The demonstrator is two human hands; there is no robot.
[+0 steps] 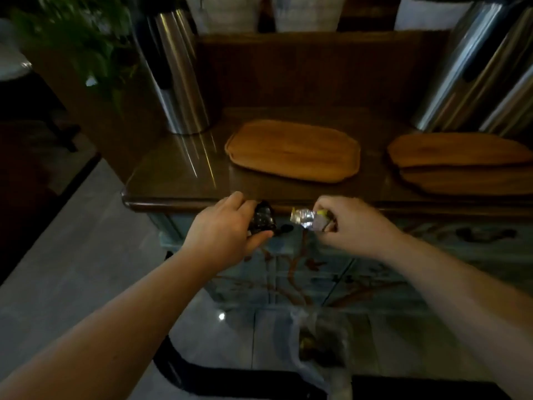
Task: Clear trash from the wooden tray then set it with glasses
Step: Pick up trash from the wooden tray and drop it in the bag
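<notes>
Both hands [222, 226] [350, 223] hold wrappers [262, 217] [302, 219] below wooden tray [292, 150].

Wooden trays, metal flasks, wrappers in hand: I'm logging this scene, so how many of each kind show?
Wooden trays: 3, one centre, two stacked right
Metal flasks: 3
Wrappers: 2, dark in left hand, silver in right hand
Total: 8

- Second wooden tray [461, 150], at 3 o'clock on the tabletop [178, 168]: cut off by the right edge.
- Dark wrapper [262, 217]: partly hidden behind the left hand [225, 229]; print unreadable.
- Plant [86, 44], at 10 o'clock: blurred.
- Steel flasks [484, 67], at 2 o'clock: tops cropped.
</notes>
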